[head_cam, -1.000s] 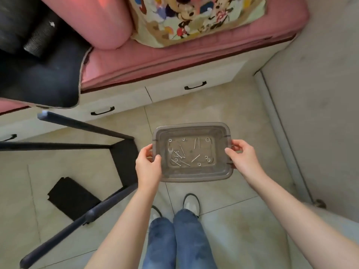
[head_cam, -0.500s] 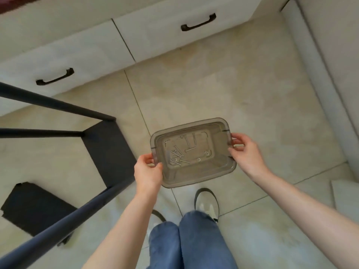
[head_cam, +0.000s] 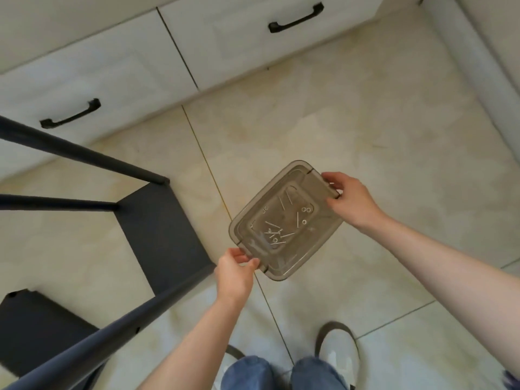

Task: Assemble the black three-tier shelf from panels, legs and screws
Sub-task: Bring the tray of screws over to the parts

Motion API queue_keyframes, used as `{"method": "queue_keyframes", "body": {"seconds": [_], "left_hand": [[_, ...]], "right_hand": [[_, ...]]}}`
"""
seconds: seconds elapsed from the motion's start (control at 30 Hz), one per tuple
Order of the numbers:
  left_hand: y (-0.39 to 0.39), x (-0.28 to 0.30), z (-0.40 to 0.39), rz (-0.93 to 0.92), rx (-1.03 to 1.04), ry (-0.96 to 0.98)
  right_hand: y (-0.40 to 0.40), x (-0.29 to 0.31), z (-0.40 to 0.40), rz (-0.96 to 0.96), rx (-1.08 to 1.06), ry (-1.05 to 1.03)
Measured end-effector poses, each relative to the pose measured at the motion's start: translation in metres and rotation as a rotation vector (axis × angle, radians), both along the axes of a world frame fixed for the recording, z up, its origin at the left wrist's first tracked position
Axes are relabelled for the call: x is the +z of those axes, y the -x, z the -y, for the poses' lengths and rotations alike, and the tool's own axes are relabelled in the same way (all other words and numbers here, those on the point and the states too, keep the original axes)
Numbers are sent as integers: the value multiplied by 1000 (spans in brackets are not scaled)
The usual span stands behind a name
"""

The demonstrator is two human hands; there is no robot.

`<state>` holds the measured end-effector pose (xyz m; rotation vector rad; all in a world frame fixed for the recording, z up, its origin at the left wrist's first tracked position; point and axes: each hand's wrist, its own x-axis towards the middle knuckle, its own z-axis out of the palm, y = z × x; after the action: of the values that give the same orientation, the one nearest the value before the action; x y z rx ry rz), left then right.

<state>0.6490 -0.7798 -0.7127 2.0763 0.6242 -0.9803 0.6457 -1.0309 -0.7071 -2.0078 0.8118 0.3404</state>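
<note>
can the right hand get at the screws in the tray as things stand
Probably not right away: the right hand grips one end of the clear tray while the left hand grips the other. The screws lie uncovered inside, so freeing the right hand would leave a clear way.

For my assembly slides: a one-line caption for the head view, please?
Both hands, left and right, hold a clear tray of screws beside the partly built black shelf.

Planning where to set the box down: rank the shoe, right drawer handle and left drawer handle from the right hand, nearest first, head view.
1. Shoe, below the right hand, on the floor.
2. Right drawer handle, above it, top centre.
3. Left drawer handle, far across, upper left.
</note>
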Motion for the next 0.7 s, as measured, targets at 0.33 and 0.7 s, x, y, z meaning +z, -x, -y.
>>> {"method": "queue_keyframes", "body": {"seconds": [0.33, 0.7], "left_hand": [[18, -26, -3, -43, 213, 301], [-16, -50, -31, 241, 3, 150]], "right_hand": [[-36, -32, 3, 36, 213, 76], [25, -64, -26, 110, -271, 47]]}}
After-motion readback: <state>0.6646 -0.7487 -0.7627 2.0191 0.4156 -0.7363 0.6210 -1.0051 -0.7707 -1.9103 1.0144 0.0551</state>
